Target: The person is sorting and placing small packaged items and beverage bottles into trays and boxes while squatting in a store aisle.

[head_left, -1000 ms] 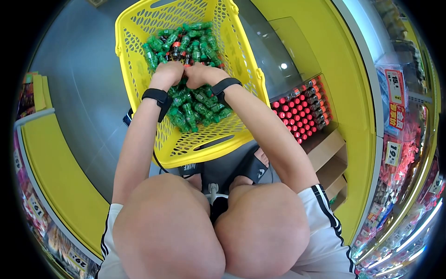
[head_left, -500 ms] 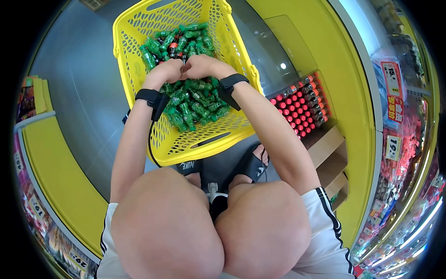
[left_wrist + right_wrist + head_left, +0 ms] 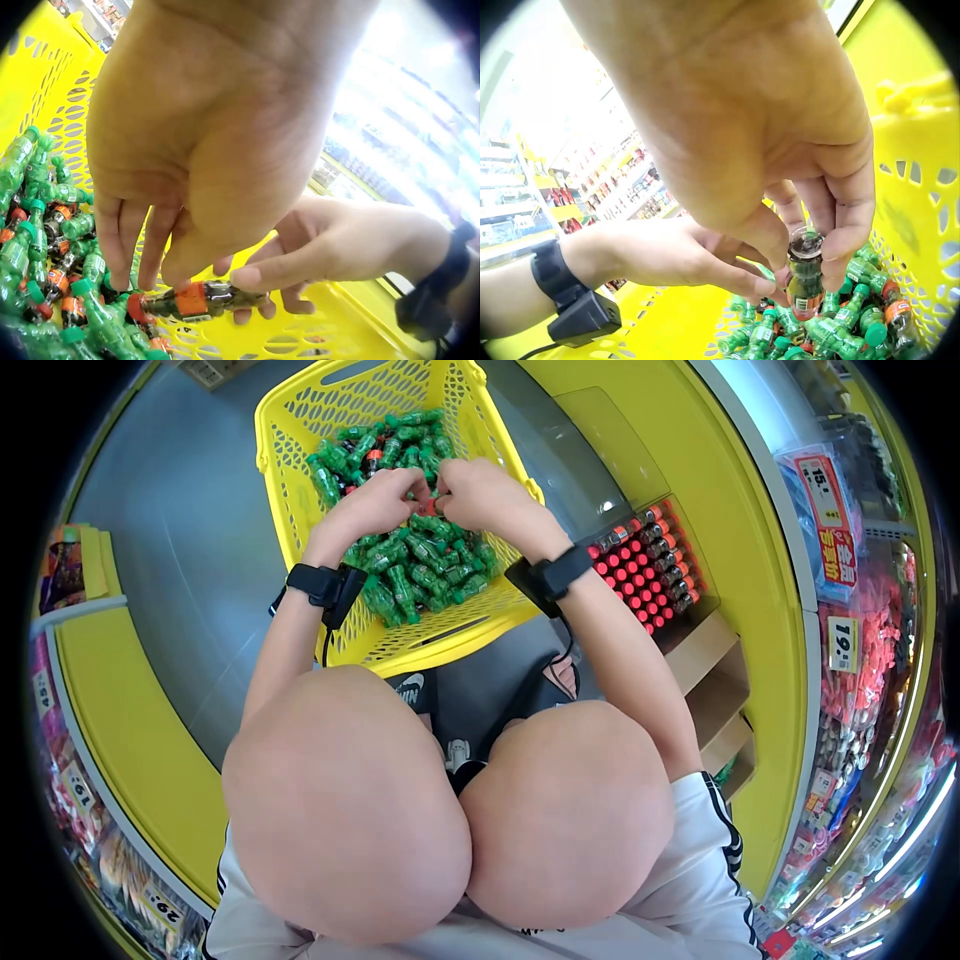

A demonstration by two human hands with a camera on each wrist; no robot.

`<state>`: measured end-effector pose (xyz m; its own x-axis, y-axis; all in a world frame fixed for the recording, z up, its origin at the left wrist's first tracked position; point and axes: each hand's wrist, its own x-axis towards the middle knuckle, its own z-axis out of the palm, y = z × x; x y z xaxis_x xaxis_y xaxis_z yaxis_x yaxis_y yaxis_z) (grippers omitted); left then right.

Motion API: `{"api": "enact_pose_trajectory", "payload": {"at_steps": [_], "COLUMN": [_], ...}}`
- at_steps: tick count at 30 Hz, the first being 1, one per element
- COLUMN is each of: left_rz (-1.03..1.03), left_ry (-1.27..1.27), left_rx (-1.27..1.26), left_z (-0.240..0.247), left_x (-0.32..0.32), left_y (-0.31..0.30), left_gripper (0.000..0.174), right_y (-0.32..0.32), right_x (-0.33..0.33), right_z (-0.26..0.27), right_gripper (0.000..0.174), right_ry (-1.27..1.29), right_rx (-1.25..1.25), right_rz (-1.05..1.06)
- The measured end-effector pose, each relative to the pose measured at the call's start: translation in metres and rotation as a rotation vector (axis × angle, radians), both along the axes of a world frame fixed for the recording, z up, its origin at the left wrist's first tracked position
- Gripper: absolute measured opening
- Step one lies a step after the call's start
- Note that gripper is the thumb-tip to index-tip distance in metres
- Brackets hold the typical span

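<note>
A small dark cola bottle (image 3: pixel 206 298) with a red cap and orange label lies between both hands, over the basket. My right hand (image 3: pixel 488 498) pinches it near the base with thumb and fingers, as the right wrist view shows. My left hand (image 3: pixel 375 503) hangs over the cap end, fingers pointing down, fingertips right at the bottle. Below, a heap of small green bottles (image 3: pixel 405 595) fills the bottom of the yellow basket (image 3: pixel 440 653). Dark bottles with orange labels (image 3: pixel 58 279) lie among them.
Right of the basket, a clear bin holds rows of red-capped bottles (image 3: pixel 632 575). Cardboard boxes (image 3: pixel 705 655) stand below it. Yellow shelf edges run along both sides, with packaged goods (image 3: pixel 865 670) at the right. The person's knees (image 3: pixel 345 800) are close in front of the basket.
The hands were together over the heap; now they have drawn slightly apart, the right one moving right, and a bottle shows between them. The basket has shifted slightly in view.
</note>
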<state>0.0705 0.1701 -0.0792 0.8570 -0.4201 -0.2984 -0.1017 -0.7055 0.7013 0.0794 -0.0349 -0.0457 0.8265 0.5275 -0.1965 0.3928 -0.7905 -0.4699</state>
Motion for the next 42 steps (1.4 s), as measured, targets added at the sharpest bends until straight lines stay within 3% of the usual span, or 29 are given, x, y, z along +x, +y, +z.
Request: {"api": "enact_pose_trajectory", "payload": {"at_steps": [3,6,8,10,12,16,21,30,36,42], "left_rz": [0.011,-0.111,0.013,0.003,-0.11,-0.068,-0.24,-0.299,-0.296,-0.278], "left_ry": [0.011,-0.146,0.079,0.091,-0.192,-0.176,-0.463,-0.358,-0.343,-0.302], "left_rx": [-0.074,-0.145,-0.167,-0.178,-0.253,-0.299,-0.324,-0.26,-0.197,-0.126], "left_z": [0.014,0.022,0.045,0.052,0.05,0.078,0.067,0.062,0.031,0.019], "left_x": [-0.012,-0.021,-0.029,-0.03,-0.031,-0.042,-0.041,-0.037,-0.019,-0.004], "left_y": [-0.016,-0.034,-0.049,-0.06,-0.07,-0.108,-0.158,-0.235,-0.289,-0.327], "left_gripper": [0.021,0.021,0.023,0.027,0.024,0.021,0.019,0.019,0.019,0.015], "right_y": [-0.02,-0.046,-0.064,-0.085,-0.108,-0.151,-0.188,-0.234,-0.248,-0.247], "right_x": [-0.024,-0.049,-0.058,-0.064,-0.069,-0.091,-0.112,-0.136,-0.137,-0.132], "right_z": [0.035,0.066,0.072,0.07,0.075,0.083,0.068,0.028,-0.014,-0.062], "right_gripper": [0.024,0.026,0.026,0.03,0.035,0.038,0.044,0.048,0.039,0.048], "right_ry": [0.018,0.054,0.063,0.0,0.019,0.192,0.209,0.25,0.28,0.209], "right_rx": [0.038,0.112,0.178,0.155,0.169,0.206,0.239,0.354,0.485,0.595], "right_rz": [-0.077,-0.194,-0.252,-0.292,-0.285,-0.377,-0.397,-0.613,-0.726,-0.891]}}
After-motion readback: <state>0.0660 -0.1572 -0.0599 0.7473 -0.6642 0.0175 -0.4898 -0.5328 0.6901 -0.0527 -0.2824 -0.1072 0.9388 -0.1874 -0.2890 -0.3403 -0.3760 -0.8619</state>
